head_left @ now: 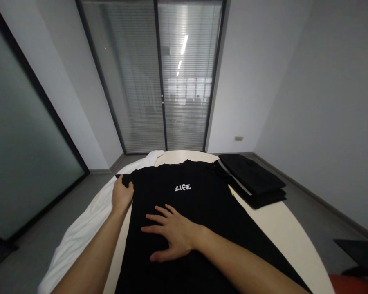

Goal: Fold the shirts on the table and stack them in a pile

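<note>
Two hands are working on a black T-shirt lying flat on the round table, its long axis running away from the person, collar at the far end. The left hand is pinching the left sleeve at the shirt's edge, while the right hand is pressing open-palmed, grasping nothing, on the chest. A stack of folded black shirts is sitting far right, white cloth draping left.

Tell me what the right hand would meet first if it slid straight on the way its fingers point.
The right hand lies flat on the black T-shirt, fingers aimed left; it would probably reach the shirt's left edge, then the left hand gripping the sleeve.
</note>
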The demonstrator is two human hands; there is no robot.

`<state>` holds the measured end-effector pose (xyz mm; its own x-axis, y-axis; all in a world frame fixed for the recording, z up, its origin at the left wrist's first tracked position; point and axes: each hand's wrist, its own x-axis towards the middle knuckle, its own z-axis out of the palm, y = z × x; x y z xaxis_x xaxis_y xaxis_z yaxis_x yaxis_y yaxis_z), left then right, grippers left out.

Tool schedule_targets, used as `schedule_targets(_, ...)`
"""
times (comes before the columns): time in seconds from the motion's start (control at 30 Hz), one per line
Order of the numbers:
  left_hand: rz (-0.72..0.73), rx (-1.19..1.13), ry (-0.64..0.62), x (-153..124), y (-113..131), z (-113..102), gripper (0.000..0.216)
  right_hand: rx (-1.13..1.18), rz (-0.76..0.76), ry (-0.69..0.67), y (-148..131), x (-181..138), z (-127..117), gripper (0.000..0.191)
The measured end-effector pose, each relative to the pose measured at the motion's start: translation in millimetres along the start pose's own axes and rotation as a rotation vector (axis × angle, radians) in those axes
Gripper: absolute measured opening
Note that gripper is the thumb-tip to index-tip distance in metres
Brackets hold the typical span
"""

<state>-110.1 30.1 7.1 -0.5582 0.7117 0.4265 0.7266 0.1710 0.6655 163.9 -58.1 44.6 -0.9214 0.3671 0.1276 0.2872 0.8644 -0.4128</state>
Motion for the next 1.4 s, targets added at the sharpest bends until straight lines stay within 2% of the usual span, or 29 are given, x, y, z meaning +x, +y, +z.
schedule_targets(0.17, -0.035, -0.015, 0.038, -3.0, 6.1, -5.5, 0.057, -0.052, 0.115, 0.12, 22.9, 12.3, -11.3, 0.057)
schedule_targets(0.27, -0.017, -0.011, 0.056, -7.2, 12.1, -9.9, 0.058, -0.177, 0.254, 0.197, 47.2, 18.4, -15.7, 0.06)
schedule_targets(0.4, 0.02, 0.005, 0.062, -13.8, 24.0, -16.7, 0.061, -0.174, 0.37, 0.137, 70.3, 16.5, -12.2, 0.077)
schedule_targets(0.6, 0.113, -0.014, 0.083, -20.3, 36.0, -18.5, 0.061, -0.138, 0.388, 0.085, 73.6, 15.9, -11.7, 0.083)
schedule_targets(0.7, 0.122, -0.019, 0.058, -20.3, 32.7, -14.3, 0.064, -0.124, 0.427, 0.142, 79.8, 26.3, -19.4, 0.075)
schedule_targets(0.8, 0.103, -0.032, 0.023, -18.5, 26.7, -8.6, 0.065, -0.165, 0.558, 0.23, 96.1, 38.9, -29.4, 0.063)
schedule_targets(0.93, 0.06, -0.041, 0.013, -15.1, 22.9, -2.5, 0.064, -0.217, 0.707, 0.279, 124.6, 51.7, -41.6, 0.054)
schedule_targets(1.17, 0.039, -0.109, 0.017, -6.6, 24.1, 3.7, 0.066, -0.088, 0.878, 0.083, 160.2, 70.5, -40.0, 0.067)
schedule_targets(1.4, 0.154, -0.197, -0.007, 3.5, 18.5, 16.9, 0.076, -0.138, 0.908, 0.114, 172.5, 78.5, -37.0, 0.074)
